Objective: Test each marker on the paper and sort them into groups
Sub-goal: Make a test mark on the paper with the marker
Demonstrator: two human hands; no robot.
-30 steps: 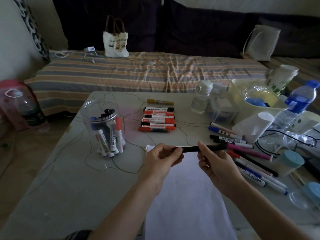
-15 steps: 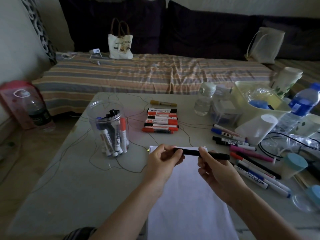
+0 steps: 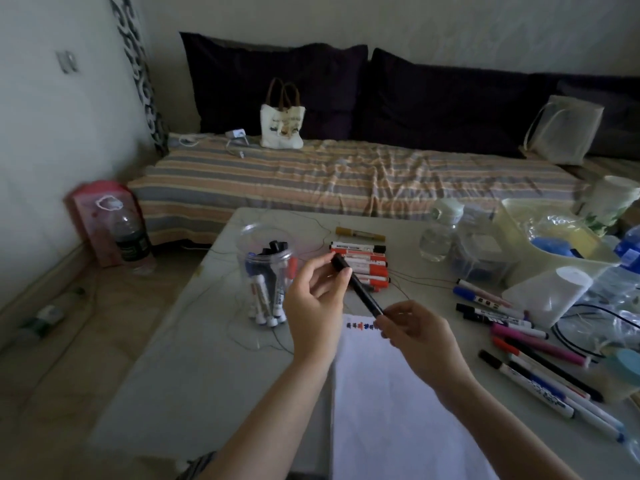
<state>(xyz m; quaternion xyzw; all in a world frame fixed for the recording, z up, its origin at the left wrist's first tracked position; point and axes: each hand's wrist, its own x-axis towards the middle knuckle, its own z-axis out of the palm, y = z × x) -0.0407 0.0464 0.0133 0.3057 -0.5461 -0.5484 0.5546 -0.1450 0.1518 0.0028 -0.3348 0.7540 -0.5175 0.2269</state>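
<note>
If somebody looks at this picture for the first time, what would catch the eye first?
Probably the black marker held slantwise between the left hand and right hand, above the white paper with small colour marks at its top edge. Next, the row of red markers behind, and the clear jar of markers on the left.

My right grip (image 3: 412,329) hides the near end of the black marker (image 3: 358,289), and its tip is out of sight. My left grip (image 3: 317,296) covers part of the red marker row (image 3: 367,265) at 12 o'clock. The paper (image 3: 391,410) runs off the bottom edge. The colored test marks (image 3: 362,326) along its top are too small to read. The loose markers (image 3: 540,368) at 3 o'clock have blurred labels.
</note>
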